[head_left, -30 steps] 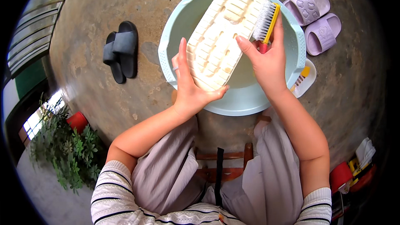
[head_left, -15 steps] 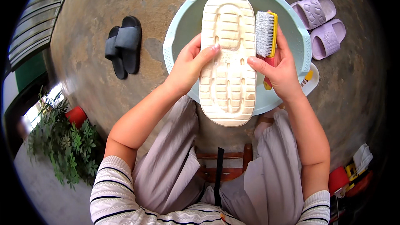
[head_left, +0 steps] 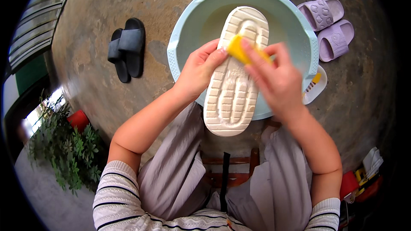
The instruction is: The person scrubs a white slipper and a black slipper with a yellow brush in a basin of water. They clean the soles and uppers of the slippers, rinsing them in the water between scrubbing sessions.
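Note:
My left hand (head_left: pixel 200 69) grips the left edge of a cream-white slipper (head_left: pixel 233 96), whose grooved sole faces up at me. The slipper is tilted, toe leaning right, over a pale blue basin (head_left: pixel 182 30) with a little cloudy water in it. Blurred by motion, my right hand (head_left: pixel 274 77) holds a yellow scrubbing brush (head_left: pixel 236 48) against the upper part of the sole. The brush's bristles are turned down and hidden.
Lilac slippers (head_left: pixel 336 40) lie right of and beyond the basin, with a white slipper (head_left: pixel 316 86) close by its right rim. A dark pair of slides (head_left: pixel 132 45) rests on the concrete floor at left. A leafy plant (head_left: pixel 68 145) stands lower left.
My right hand has brought the brush from beside the slipper onto its sole, bristles now down. The slipper has turned from nearly upright to a rightward slant.

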Tool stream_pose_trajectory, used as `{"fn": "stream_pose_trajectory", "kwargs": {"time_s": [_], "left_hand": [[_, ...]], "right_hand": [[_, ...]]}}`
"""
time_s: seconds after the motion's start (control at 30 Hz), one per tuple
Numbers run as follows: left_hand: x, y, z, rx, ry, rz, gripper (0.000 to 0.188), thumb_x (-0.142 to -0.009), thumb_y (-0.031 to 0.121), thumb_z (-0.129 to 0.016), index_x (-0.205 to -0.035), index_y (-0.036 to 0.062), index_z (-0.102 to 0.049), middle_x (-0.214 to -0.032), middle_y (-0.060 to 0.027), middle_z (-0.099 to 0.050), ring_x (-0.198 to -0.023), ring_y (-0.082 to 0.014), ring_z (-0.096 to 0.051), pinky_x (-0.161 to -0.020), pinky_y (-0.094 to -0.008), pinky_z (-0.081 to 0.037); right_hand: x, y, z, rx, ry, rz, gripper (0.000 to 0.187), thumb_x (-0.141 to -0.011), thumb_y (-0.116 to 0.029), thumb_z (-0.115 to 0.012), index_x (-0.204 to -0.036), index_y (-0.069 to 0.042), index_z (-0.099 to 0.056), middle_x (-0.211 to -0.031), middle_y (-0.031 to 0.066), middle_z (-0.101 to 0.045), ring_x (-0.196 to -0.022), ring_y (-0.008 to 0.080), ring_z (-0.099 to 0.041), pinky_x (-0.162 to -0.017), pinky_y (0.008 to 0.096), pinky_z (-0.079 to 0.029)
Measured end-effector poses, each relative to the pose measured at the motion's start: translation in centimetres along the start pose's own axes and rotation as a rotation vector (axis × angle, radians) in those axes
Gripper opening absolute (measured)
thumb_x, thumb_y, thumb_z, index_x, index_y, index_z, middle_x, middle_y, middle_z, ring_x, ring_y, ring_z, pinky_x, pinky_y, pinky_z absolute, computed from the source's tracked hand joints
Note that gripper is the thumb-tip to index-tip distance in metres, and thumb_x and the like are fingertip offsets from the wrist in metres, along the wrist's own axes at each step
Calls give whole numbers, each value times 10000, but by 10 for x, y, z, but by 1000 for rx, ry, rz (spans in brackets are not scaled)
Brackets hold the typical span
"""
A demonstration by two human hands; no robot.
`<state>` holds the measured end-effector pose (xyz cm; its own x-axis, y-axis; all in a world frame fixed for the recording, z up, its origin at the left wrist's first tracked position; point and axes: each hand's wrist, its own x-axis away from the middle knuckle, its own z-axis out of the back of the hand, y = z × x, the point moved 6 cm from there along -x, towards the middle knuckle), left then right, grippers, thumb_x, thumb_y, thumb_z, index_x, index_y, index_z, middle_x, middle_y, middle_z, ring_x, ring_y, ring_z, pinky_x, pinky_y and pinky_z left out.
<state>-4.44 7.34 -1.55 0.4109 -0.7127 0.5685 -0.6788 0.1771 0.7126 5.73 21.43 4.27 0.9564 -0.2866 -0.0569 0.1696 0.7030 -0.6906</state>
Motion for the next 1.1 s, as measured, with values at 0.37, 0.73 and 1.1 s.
{"fn": "stream_pose_trajectory", "kwargs": {"time_s": [0.37, 0.73, 1.1], "left_hand": [[-3, -1, -3, 46, 117, 105, 402, -1092, 330, -483, -1254, -9, -625, -1100, -99, -724, -944, -144, -707, -851, -303, -583], [-4, -7, 2, 34, 69, 106, 399, -1089, 318, -488, -1267, -18, -611, -1136, -108, -712, -964, -157, -709, -860, -313, -587], [2, -14, -7, -24, 60, 118, 421, -1090, 330, -480, -1269, -26, -618, -1124, -106, -720, -978, -150, -703, -880, -313, -576]], "right_hand": [[-16, 20, 4, 190, 75, 41, 479, -862, -195, -730, -1327, -301, -686, -881, 44, -505, -536, 191, -569, -461, 332, -491], [-16, 17, 3, 116, 106, 10, 461, -877, -223, -734, -1331, -290, -687, -884, 49, -499, -541, 213, -563, -488, 352, -503], [-24, 42, 6, 6, 131, -143, 432, -927, -258, -718, -1354, -296, -671, -872, 39, -512, -610, 219, -571, -557, 364, -495]]}}
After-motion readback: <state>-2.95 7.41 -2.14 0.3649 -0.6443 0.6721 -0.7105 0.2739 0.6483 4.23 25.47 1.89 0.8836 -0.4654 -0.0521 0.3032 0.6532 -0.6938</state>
